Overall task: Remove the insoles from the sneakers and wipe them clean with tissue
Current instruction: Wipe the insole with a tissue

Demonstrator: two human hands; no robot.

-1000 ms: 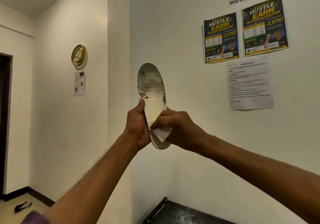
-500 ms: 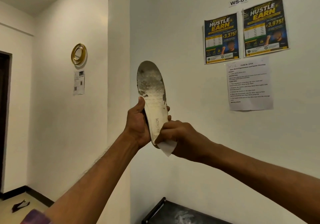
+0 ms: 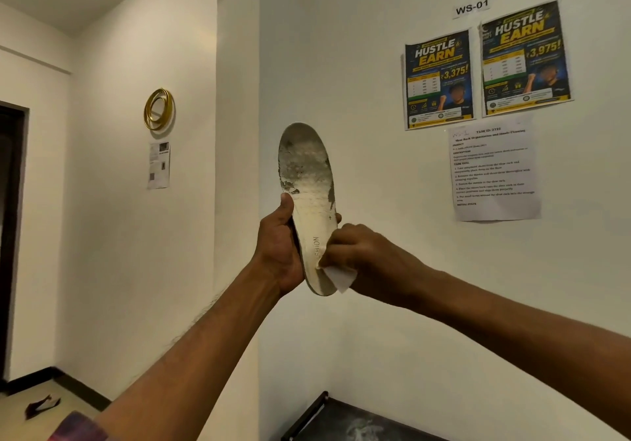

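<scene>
A worn white insole (image 3: 309, 184) stands upright in front of the wall, its toe end grey and flaking. My left hand (image 3: 280, 249) grips it around the middle from the left. My right hand (image 3: 362, 256) presses a folded white tissue (image 3: 338, 278) against the heel part of the insole, just right of the printed lettering. Part of the heel is hidden behind the tissue and my fingers. No sneakers are in view.
The white wall carries two posters (image 3: 485, 64) and a printed sheet (image 3: 495, 170) on the right. A gold ring ornament (image 3: 158, 109) hangs on the left wall. A black rack top (image 3: 341, 420) shows at the bottom edge. A dark scrap (image 3: 42, 404) lies on the floor, lower left.
My right hand with the tissue slid down the insole toward the heel, then came back up a little. My left hand has kept the insole nearly still.
</scene>
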